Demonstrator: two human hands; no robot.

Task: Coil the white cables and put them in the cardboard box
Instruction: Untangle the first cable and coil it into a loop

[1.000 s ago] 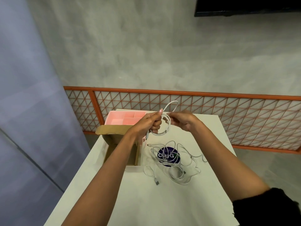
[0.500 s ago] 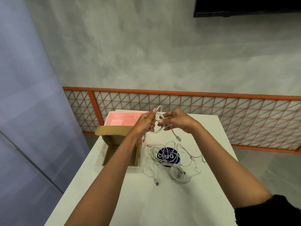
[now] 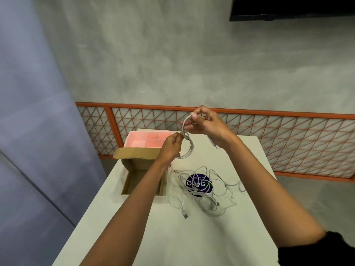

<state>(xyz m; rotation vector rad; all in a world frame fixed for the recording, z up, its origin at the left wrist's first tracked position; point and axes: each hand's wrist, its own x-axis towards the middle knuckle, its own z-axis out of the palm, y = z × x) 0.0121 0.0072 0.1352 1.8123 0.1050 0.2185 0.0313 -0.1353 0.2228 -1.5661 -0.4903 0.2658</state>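
Since the frame half a second ago the right hand (image 3: 209, 127) has been lifting up and away from the left hand (image 3: 171, 146), drawing a strand of the white cable (image 3: 189, 148) upward out of the coil. The right grip is pinching together on that strand between thumb and fingertips (image 3: 194, 114), and the cable's free end with its connector (image 3: 213, 144) is hanging below the right palm. The left grip is closing tightly on the top of the small coil, whose loops are dangling beneath the knuckles, above the tabletop (image 3: 172, 237) and just beside the cardboard box (image 3: 134, 160). One cardboard box is standing open at the tabletop's left edge, its inside mostly hidden by the left forearm. One pink divided tray (image 3: 148, 140) is sitting behind it. The loose pile of white cables (image 3: 207, 191) is lying tangled over one round dark blue sticker (image 3: 199, 184); how many cables are making up the pile cannot be told, though three connector ends are showing
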